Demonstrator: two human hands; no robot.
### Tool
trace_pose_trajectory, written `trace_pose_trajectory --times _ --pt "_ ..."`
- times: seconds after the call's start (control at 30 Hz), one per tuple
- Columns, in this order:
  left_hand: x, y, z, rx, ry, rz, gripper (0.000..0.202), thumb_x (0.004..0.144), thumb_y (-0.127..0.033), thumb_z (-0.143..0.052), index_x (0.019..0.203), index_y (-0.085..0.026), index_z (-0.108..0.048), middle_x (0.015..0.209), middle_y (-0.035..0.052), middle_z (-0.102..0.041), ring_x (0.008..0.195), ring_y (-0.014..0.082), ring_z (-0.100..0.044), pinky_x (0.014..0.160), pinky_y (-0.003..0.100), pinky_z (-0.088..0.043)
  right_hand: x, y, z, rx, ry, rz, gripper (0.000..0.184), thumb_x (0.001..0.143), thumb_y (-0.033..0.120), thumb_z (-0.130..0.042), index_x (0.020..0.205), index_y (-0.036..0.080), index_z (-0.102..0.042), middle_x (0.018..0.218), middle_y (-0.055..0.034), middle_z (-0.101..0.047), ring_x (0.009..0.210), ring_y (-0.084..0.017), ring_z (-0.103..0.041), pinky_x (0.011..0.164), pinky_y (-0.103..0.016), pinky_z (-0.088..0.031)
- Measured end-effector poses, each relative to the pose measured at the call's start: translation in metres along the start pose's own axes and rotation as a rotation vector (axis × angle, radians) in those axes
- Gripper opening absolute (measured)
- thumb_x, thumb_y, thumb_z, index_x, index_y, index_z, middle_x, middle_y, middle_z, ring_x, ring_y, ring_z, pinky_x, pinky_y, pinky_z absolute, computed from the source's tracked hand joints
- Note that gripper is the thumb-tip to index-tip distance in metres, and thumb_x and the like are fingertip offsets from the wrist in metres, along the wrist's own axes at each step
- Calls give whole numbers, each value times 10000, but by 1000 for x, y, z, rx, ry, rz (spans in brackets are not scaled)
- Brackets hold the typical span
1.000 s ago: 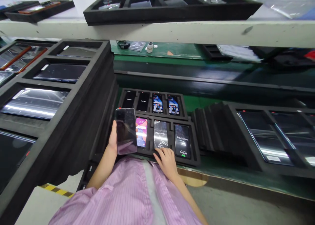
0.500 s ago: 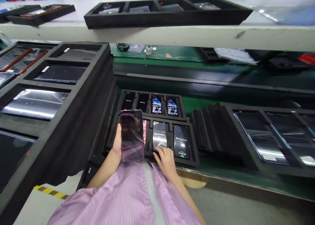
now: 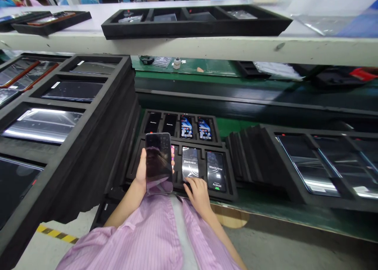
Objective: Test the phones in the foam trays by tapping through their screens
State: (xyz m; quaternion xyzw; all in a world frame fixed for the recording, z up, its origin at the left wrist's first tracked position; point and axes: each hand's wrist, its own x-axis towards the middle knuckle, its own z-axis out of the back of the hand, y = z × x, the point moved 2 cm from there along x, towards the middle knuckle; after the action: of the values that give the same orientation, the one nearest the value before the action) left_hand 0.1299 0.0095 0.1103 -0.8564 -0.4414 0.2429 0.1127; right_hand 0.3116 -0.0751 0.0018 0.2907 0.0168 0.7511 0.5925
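Note:
My left hand (image 3: 142,171) is wrapped round a smartphone (image 3: 158,163) with a dark screen, held upright before me. My right hand (image 3: 199,193) rests with fingers apart at the lower end of a phone (image 3: 190,162) showing "Blackview", which lies in the front black foam tray (image 3: 232,185). To its right in that tray lies another phone (image 3: 216,171), showing "Blackview" and an Android logo. A pink screen (image 3: 173,155) is partly hidden behind the held phone. Several phones lie in the rear foam tray (image 3: 217,130), two with lit home screens and two mostly black.
A tall stack of black foam trays (image 3: 118,104) holding phones rises at my left. Another stack (image 3: 251,155) stands at the right. Above runs a white shelf edge (image 3: 206,49) bearing a long foam tray (image 3: 189,27). People in blue are in the background.
The view has shifted slightly, with the shelf sitting lower in the picture. Both hands keep nearly the same positions, the left still holding the smartphone.

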Motion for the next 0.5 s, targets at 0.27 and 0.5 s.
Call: trace_pose_trajectory --times 0.27,0.5 --pt "4 0 -9 8 76 99 737 787 -665 -375 1162 -58 -560 990 168 -652 974 309 -594 856 445 -461 -3 -2 1 -12 3 -35 231 919 274 -376 1010 188 -570 904 -65 -617 835 -188 -531 804 -358 -370" --pt "7 9 -1 -57 97 115 642 821 -617 -370 1202 -136 -561 1065 123 -651 1081 280 -553 950 421 -412 -3 1 2 -23 -35 -40 235 927 266 -342 976 186 -558 866 -53 -610 810 -175 -521 795 -346 -367"
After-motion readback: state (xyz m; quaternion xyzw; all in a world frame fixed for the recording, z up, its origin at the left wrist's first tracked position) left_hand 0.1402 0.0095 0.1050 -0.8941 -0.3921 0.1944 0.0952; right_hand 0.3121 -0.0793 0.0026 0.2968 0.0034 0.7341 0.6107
